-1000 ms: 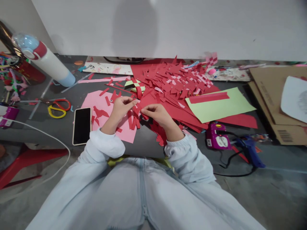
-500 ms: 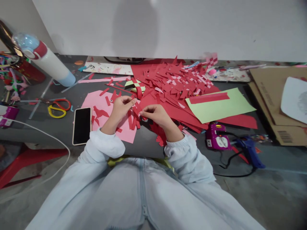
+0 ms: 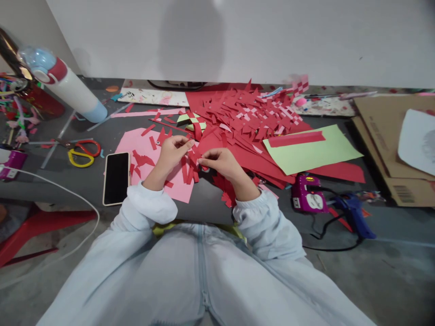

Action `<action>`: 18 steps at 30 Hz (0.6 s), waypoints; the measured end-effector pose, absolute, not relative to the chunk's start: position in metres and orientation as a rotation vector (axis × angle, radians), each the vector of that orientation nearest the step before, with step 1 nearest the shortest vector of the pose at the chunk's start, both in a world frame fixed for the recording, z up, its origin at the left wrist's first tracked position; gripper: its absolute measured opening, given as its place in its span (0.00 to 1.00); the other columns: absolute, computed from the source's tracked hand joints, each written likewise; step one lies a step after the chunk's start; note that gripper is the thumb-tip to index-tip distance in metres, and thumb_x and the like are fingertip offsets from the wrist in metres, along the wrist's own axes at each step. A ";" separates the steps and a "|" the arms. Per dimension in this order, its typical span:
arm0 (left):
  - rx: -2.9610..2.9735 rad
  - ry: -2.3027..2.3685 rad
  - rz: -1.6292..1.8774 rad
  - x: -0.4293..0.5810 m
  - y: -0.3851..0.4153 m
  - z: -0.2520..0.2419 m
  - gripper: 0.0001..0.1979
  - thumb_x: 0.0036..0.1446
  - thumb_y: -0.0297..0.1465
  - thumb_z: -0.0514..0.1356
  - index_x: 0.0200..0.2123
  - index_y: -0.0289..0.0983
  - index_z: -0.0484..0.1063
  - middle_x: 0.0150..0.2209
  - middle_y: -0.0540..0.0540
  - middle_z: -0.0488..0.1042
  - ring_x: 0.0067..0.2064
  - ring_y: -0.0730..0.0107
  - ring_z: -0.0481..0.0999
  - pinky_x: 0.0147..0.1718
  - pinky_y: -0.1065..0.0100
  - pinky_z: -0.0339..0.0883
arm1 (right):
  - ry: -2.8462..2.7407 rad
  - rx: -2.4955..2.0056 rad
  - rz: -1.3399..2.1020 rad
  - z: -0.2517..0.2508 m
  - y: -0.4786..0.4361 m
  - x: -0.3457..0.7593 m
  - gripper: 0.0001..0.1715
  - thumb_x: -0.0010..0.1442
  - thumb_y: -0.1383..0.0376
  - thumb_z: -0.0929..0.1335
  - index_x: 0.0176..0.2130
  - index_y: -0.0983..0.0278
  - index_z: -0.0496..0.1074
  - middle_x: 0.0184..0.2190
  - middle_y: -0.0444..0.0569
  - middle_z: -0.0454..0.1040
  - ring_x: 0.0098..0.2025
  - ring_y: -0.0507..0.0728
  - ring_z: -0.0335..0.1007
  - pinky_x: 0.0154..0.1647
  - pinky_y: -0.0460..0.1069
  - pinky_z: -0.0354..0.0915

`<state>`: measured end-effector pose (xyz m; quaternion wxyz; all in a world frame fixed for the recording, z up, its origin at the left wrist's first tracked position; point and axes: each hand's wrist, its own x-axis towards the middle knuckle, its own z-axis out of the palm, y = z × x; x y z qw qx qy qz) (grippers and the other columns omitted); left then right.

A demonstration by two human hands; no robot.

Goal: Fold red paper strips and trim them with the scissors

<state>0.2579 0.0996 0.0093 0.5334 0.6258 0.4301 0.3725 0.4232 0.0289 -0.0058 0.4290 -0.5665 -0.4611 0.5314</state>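
Note:
Between both hands is a small piece of red paper (image 3: 194,156), folded or made of strips. My left hand (image 3: 171,155) pinches its upper left edge between thumb and fingers. From the other side my right hand (image 3: 221,163) has thumb and fingertips closed on its right edge. Beneath them lies a pink paper sheet (image 3: 180,192) scattered with red scraps. Just beyond the hands sits a woven green, pink and red paper piece (image 3: 192,121). Behind my right hand spreads a large heap of cut red paper (image 3: 238,108) with pink checkered patches.
To the left are a phone (image 3: 116,179), scissors (image 3: 81,154) and a white bottle (image 3: 76,93). On the right lie a green paper sheet (image 3: 306,156), a purple power box (image 3: 307,194), a blue glue gun (image 3: 356,216) with its cord, and cardboard (image 3: 380,136).

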 end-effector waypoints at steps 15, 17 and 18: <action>1.576 1.162 0.992 0.247 0.112 0.007 0.18 0.54 0.47 0.63 0.25 0.39 0.68 0.22 0.52 0.68 0.22 0.75 0.68 0.24 0.70 0.62 | -1.185 -1.470 1.329 -0.001 0.028 0.423 0.20 0.43 0.51 0.75 0.24 0.67 0.76 0.20 0.45 0.72 0.22 0.48 0.60 0.24 0.46 0.57; 1.570 1.159 1.003 0.247 0.113 0.007 0.19 0.53 0.47 0.64 0.25 0.39 0.67 0.22 0.52 0.68 0.22 0.75 0.68 0.24 0.70 0.61 | -1.192 -1.472 1.331 -0.001 0.028 0.423 0.20 0.43 0.52 0.75 0.25 0.67 0.76 0.20 0.46 0.72 0.22 0.48 0.60 0.24 0.46 0.57; 1.567 1.158 1.003 0.247 0.113 0.007 0.19 0.53 0.48 0.64 0.25 0.39 0.67 0.23 0.52 0.68 0.22 0.75 0.68 0.24 0.70 0.61 | -1.197 -1.474 1.329 -0.001 0.028 0.423 0.20 0.43 0.51 0.75 0.25 0.67 0.76 0.20 0.46 0.73 0.22 0.48 0.60 0.24 0.46 0.57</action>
